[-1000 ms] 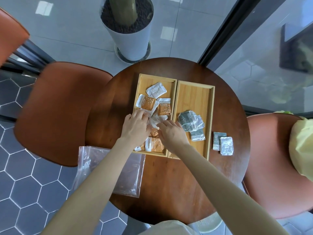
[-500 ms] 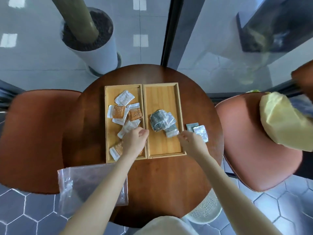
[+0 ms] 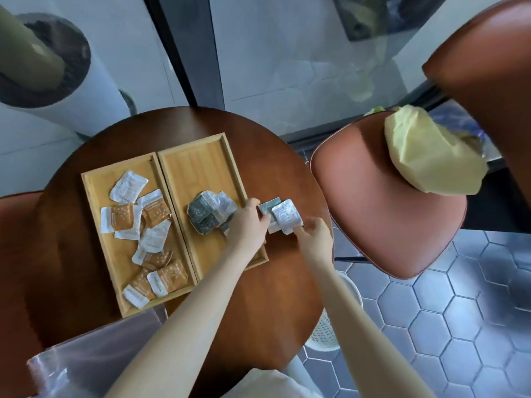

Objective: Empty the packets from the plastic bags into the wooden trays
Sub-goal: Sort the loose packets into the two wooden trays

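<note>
Stray packets (image 3: 283,215) beside right tray (image 3: 201,165) pinched by left hand (image 3: 249,225) and right hand (image 3: 314,237), likely for tray transfer.

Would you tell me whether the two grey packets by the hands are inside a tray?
Out: grey packets lie on the table, right of the right tray.

left tray (image 3: 94,196) lying beside right tray (image 3: 201,156) on counter (image 3: 258,297) | loose packets (image 3: 283,215) sitting right of trays | plastic bag (image 3: 94,351) lying at near-left edge
</note>
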Tool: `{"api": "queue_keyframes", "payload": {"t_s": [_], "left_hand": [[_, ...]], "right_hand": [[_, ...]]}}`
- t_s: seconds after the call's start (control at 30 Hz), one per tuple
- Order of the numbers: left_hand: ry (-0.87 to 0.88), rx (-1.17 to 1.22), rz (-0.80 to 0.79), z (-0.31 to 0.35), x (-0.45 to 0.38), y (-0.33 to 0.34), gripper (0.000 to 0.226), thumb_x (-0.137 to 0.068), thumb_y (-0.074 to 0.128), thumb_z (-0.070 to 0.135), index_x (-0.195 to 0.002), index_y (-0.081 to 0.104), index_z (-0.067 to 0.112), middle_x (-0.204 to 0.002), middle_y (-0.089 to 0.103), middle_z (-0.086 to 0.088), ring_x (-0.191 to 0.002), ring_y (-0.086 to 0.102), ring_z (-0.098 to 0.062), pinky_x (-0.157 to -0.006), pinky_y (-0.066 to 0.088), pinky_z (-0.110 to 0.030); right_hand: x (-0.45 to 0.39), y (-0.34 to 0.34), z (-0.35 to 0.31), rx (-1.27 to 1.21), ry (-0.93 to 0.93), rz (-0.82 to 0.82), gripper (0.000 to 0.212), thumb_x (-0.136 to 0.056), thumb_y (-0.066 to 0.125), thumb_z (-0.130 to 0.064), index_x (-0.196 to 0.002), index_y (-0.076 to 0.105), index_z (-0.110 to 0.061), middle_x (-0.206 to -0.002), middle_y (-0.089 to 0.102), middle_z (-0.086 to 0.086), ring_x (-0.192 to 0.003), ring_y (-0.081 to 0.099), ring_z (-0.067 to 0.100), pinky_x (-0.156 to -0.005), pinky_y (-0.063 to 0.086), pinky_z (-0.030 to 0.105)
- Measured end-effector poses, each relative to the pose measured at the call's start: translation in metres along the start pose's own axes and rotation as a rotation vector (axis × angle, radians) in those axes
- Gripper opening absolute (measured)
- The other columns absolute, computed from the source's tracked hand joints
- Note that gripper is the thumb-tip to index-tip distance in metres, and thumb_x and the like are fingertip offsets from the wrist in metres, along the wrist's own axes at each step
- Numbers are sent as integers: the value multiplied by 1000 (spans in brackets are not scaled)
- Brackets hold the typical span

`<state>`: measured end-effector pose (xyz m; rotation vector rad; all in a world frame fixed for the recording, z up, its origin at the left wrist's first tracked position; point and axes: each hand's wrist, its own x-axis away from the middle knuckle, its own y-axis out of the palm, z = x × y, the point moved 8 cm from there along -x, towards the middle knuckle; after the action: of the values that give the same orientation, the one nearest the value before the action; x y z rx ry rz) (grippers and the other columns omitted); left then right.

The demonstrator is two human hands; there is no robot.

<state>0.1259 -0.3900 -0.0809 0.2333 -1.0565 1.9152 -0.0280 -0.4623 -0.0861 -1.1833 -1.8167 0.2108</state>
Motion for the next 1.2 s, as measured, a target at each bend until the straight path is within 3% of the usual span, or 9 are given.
{"api": "queue_keyframes", "payload": {"t_s": [0.2, 0.37, 0.6, 0.7, 0.8, 0.9, 1.0, 1.07, 1.2], "left_hand": [[39, -337, 8, 11, -14, 5, 39, -86, 62, 18, -119, 44, 6, -99, 66, -20, -91, 64, -35, -67, 53, -39], [31, -392, 30, 10, -9, 7, 31, -86, 63, 21, -110, 48, 8, -99, 69, -17, -92, 66, -33, -65, 52, -38], [-25, -451, 15, 11, -10, 10, 14, -89, 58, 11, -103, 55, 9, -100, 69, -12, -91, 65, -29, -59, 43, -32], [15, -350, 25, 10, -1, 9, 14, -88, 60, 16, -99, 59, 9, -105, 61, -9, -91, 62, -29, -63, 44, -33], [49, -100, 37, 4, 9, 3, 11, -83, 64, 17, -90, 62, 9, -96, 56, -4, -84, 60, -25, -62, 42, -29], [-7, 164, 69, -12, 19, -14, 10, -78, 69, 17, -82, 64, 8, -77, 62, 0, -73, 58, -17, -56, 39, -19], [-83, 310, 90, -37, 32, -33, 13, -76, 72, 17, -83, 64, 11, -77, 65, 0, -72, 60, -14, -59, 42, -16], [-124, 335, 111, -58, 43, -44, 14, -75, 73, 16, -85, 63, 11, -80, 66, -2, -74, 61, -16, -60, 44, -18], [-158, 211, 156, -93, 62, -59, 27, -76, 73, 17, -100, 62, 10, -85, 67, -4, -77, 61, -18, -66, 43, -24]], "right_hand": [[-1, 16, -4, 343, -196, 58, 45, -88, 57, -33, -126, 43, -14, -119, 49, 8, -100, 55, 28, -66, 38, 31], [-4, 13, 1, 328, -179, 99, 38, -84, 63, -33, -112, 51, -11, -115, 49, 8, -102, 52, 25, -66, 37, 29], [-9, 10, 2, 176, -113, -48, 23, -79, 67, -19, -92, 49, -12, -87, 60, 4, -76, 53, 22, -65, 42, 34], [-4, 5, 2, 145, -109, -56, 21, -84, 61, -16, -103, 58, -9, -89, 64, 5, -78, 57, 21, -70, 46, 35], [5, -3, -2, 51, -123, -22, 16, -86, 57, -20, -97, 63, -11, -94, 65, 6, -83, 58, 22, -73, 46, 34], [15, -8, -10, -38, -150, -47, 7, -86, 56, -21, -87, 61, -16, -80, 62, 0, -73, 54, 17, -63, 41, 29], [25, -5, -21, -42, -205, -96, 5, -84, 58, -16, -86, 63, -17, -75, 65, 4, -67, 54, 18, -60, 46, 34], [32, 4, -30, -20, -236, -134, 9, -84, 59, -14, -90, 65, -16, -79, 68, 6, -68, 57, 19, -61, 49, 35], [52, 35, -36, 86, -280, -249, 10, -84, 59, -12, -91, 66, -9, -67, 59, -3, -56, 45, 11, -46, 33, 14]]}}
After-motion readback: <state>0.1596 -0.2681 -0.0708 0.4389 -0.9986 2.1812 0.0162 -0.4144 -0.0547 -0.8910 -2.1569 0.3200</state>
